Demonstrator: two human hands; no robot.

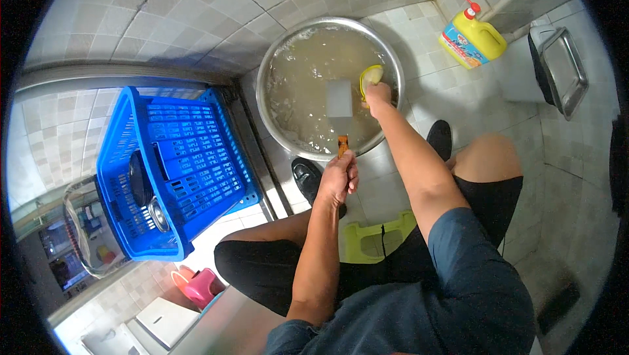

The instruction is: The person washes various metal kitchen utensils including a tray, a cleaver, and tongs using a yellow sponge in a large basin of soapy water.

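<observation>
My left hand (339,177) is closed round the orange-brown handle of a flat, wide-bladed spatula (339,98). Its pale grey, square blade points away from me over a large round metal basin (263,93). Cloudy brownish water with some foam fills the basin. In my right hand (378,97), at the basin's right side, is a yellow sponge (371,76), gripped by curled fingers. The sponge is to the right of the blade and apart from it. How deep the hand and the blade sit relative to the water is hard to judge.
A blue plastic basket (190,152) with metal lids or pans inside stands at left, beside a metal frame. On the tiled floor at the back right is a yellow jug with a red pump (473,39). A metal tray (567,73) leans at right. A green stool (367,240) is beneath me.
</observation>
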